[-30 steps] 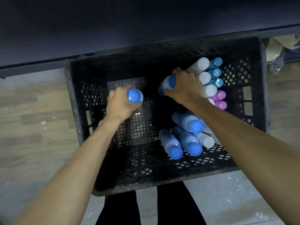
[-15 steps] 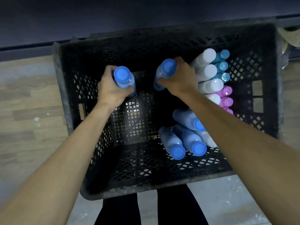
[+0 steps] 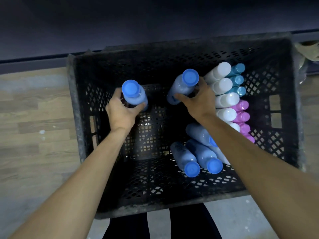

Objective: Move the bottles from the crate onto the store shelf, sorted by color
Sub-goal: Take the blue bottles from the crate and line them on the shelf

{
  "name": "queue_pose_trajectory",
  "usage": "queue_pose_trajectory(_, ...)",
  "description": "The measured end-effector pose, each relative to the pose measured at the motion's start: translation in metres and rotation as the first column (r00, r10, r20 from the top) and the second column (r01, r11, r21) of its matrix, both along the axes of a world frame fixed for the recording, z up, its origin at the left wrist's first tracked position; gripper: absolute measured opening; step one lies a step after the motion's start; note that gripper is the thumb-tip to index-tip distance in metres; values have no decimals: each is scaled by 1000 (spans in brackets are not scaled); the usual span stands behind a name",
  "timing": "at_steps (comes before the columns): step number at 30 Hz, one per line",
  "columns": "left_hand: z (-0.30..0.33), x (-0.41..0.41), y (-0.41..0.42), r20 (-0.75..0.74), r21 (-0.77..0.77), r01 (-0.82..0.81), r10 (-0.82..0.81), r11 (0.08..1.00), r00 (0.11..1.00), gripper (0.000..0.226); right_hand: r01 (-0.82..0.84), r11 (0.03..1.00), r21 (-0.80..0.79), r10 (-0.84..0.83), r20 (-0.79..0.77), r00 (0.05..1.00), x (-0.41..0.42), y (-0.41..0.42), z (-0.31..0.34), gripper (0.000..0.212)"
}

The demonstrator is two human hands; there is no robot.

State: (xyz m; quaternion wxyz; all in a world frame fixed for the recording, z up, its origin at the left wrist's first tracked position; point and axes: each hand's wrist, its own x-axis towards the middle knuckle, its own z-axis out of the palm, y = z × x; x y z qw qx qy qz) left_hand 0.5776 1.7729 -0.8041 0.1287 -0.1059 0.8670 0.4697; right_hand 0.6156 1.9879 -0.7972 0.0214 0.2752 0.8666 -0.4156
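A black plastic crate (image 3: 81, 128) sits on the floor below me. My left hand (image 3: 121, 112) grips a blue-capped bottle (image 3: 133, 94) upright over the crate's left half. My right hand (image 3: 196, 102) holds a second blue bottle (image 3: 183, 84), tilted, cap up. Three more blue bottles (image 3: 196, 156) lie at the crate's near right, one partly under my right forearm. White bottles (image 3: 222, 87), teal bottles (image 3: 239, 80) and pink bottles (image 3: 241, 116) lie in rows along the right side.
A dark shelf front (image 3: 155, 19) runs across the top, just beyond the crate. Wood-pattern flooring (image 3: 34, 126) lies to the left. A crumpled bag (image 3: 309, 52) sits at the far right. My dark trouser legs (image 3: 127, 226) stand at the crate's near edge.
Both hands have risen with their blue bottles, caps now pointing up toward me. The right bottle went from lying sideways to nearly upright. The view shifted slightly.
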Motion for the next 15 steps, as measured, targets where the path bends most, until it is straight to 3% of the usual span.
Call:
queue_pose_trajectory(4, 68, -2, -12, -26, -27, 26, -27, 999, 999, 44, -88, 996, 1, 88, -20, 996, 4, 4, 73, 56)
queue_pose_trajectory(8, 175, 0, -19, -86, -21, 72, -74, 997, 994, 44, -188, 982, 24, 190, -95, 977, 10, -5, 182, 56)
queue_pose_trajectory(15, 389, -10, -28, -369, -102, 118, -148, 988, 918, 47, -246, 969, 40, 245, -336, 910, 7, -19, 395, 51)
